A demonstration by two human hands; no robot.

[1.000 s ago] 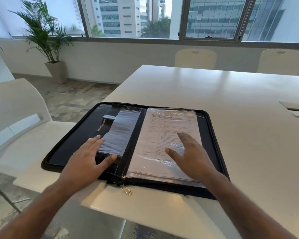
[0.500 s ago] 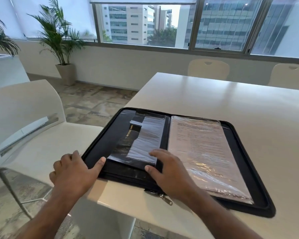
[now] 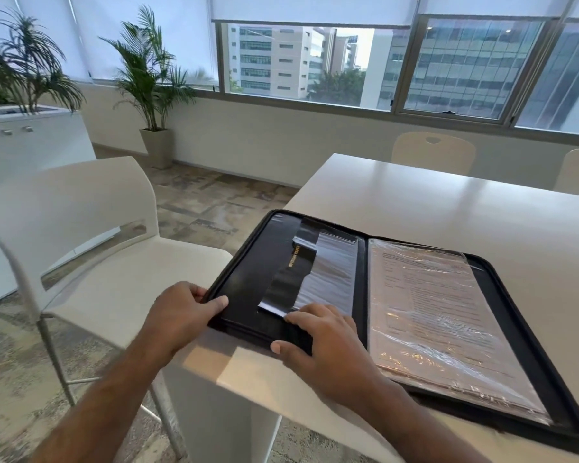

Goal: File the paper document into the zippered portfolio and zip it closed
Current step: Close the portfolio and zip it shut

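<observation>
From the head view, the black portfolio (image 3: 248,279) lies open at the near corner of the white table (image 3: 448,208), the paper (image 3: 442,315) in its right half under clear plastic. The left hand (image 3: 181,317) grips the portfolio's near left corner, thumb on top. The right hand (image 3: 325,345) rests on the near edge, fingers loosely bent.

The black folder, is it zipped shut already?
No, the black folder lies open flat on the table, with the paper showing inside.
</observation>
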